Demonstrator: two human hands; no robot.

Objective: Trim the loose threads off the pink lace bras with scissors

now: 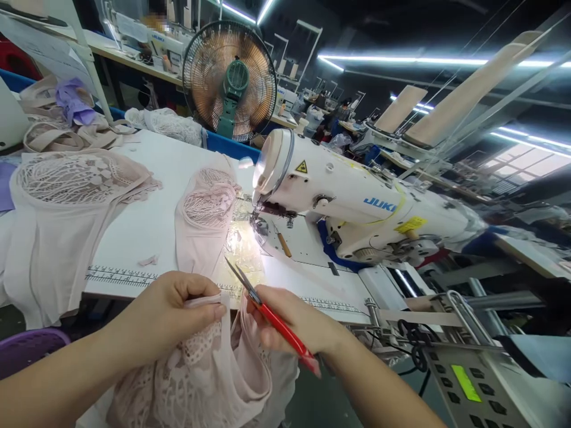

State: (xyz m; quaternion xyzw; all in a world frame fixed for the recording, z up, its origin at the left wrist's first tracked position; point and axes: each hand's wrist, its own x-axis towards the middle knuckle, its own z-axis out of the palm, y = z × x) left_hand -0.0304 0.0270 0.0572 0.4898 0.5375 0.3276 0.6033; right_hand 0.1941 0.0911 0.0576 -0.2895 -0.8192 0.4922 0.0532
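My left hand pinches the edge of a pale pink lace garment, which hangs down below the table's front edge. In my right hand lies a pair of small scissors with red handles, its pointed dark blades aimed up and left over the table edge. The right fingers are closed round the scissors and also meet a fold of the garment. Just beyond my hands, a second pink lace piece lies flat beside the lit needle area of the white sewing machine.
More beige lace garments drape over the table's left side, one hanging off the front. A wooden-handled tool lies by the needle. A fan stands behind the table. A control panel sits at lower right, a purple basket at lower left.
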